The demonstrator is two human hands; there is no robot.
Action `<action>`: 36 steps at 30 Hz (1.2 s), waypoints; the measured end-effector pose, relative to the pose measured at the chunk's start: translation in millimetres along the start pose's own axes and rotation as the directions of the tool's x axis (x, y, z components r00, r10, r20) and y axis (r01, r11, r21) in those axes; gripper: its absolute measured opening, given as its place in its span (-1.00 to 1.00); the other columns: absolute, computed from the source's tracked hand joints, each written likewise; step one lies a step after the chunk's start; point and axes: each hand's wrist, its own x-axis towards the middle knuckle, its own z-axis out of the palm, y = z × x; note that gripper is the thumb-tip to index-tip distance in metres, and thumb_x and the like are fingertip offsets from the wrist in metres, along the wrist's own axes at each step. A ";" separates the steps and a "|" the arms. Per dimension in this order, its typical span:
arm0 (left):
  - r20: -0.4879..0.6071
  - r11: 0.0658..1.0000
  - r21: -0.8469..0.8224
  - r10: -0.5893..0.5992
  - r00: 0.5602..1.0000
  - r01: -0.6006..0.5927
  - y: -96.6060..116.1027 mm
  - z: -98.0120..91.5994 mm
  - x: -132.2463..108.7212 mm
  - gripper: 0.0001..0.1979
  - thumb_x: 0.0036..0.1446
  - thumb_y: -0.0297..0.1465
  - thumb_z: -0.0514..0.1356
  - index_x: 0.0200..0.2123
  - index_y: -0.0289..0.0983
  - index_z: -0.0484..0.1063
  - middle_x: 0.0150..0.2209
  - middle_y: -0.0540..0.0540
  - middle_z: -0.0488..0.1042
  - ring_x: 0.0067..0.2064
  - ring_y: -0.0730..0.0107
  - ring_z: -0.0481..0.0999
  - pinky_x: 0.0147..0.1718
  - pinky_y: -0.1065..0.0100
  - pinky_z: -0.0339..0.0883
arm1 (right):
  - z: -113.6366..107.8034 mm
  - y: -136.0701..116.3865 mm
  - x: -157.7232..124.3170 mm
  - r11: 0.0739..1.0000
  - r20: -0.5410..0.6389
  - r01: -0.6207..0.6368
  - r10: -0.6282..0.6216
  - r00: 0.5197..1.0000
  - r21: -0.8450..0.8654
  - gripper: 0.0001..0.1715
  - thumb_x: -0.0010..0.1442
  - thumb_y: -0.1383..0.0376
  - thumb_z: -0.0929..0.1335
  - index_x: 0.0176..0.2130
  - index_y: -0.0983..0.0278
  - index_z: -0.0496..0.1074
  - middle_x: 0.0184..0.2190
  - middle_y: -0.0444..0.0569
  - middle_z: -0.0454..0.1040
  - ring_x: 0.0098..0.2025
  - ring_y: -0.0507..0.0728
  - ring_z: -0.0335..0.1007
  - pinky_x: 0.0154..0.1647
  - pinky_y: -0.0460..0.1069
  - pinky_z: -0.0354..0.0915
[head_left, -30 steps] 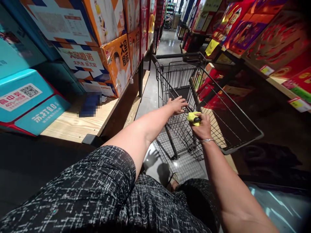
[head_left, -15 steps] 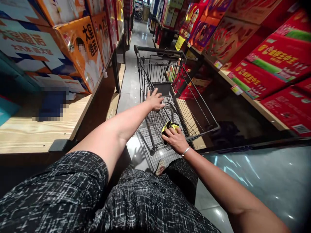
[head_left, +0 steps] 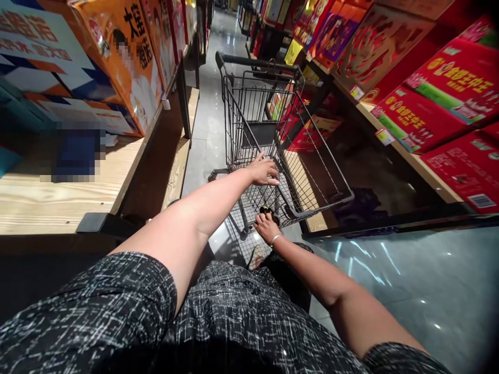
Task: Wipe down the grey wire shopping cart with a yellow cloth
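A black wire shopping cart stands in the aisle in front of me, its basket and lower rack showing. My left hand reaches over the cart's near left side, fingers apart and nothing in them; whether it touches the wire I cannot tell. Lower down, by the cart's near end, my right hand has its fingers curled over a bunched yellow-and-black item. Mostly the item's black part shows beyond the fingers, and its exact kind is unclear. A pale bracelet circles the right wrist.
Orange-and-white cartons fill the left shelf, whose wooden board ends in a black corner. Along the right, red boxes stand on another shelf. A red gift bag sits low behind the cart. My sandalled foot is under the cart's near end.
My right hand has moved down and slightly left with the yellow-and-black item, which is now more hidden. My left hand has shifted right and slightly down, still with its fingers apart.
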 end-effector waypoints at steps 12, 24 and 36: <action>0.000 0.995 -0.037 -0.092 0.996 0.092 6.3 -4.1 2.0 -0.57 0.38 -0.06 0.07 -0.19 -0.16 0.66 0.05 -0.07 0.55 0.43 0.07 0.11 0.44 -0.17 -0.55 | -27.2 4.7 -16.3 0.999 -0.077 0.033 -0.033 0.997 0.004 -0.71 0.41 0.29 0.25 -0.11 0.18 0.56 -0.07 0.03 0.49 -0.08 0.16 0.26 0.02 0.12 0.11; 0.027 0.987 -0.016 -0.156 0.987 0.157 -6.2 -16.5 -7.9 -0.66 0.31 -0.10 0.14 -0.21 -0.14 0.64 0.13 0.00 0.54 0.46 0.14 0.07 0.44 -0.12 -0.54 | -91.0 56.1 -59.7 0.983 -0.614 -0.028 0.134 0.778 0.179 -0.63 0.17 0.36 0.42 -0.01 0.18 0.54 0.09 0.08 0.41 0.00 0.22 0.18 -0.07 0.08 0.08; -0.027 0.968 -0.022 -0.252 0.967 0.251 -17.5 -36.0 -29.2 -0.80 0.20 -0.27 0.21 -0.20 -0.18 0.61 0.24 -0.06 0.45 0.49 -0.03 -0.04 0.41 -0.25 -0.38 | -59.3 64.5 -100.4 0.994 -0.657 -0.044 0.099 0.748 0.099 -0.66 0.24 0.35 0.36 -0.02 0.09 0.58 0.05 0.07 0.42 0.01 0.21 0.18 -0.02 0.10 0.12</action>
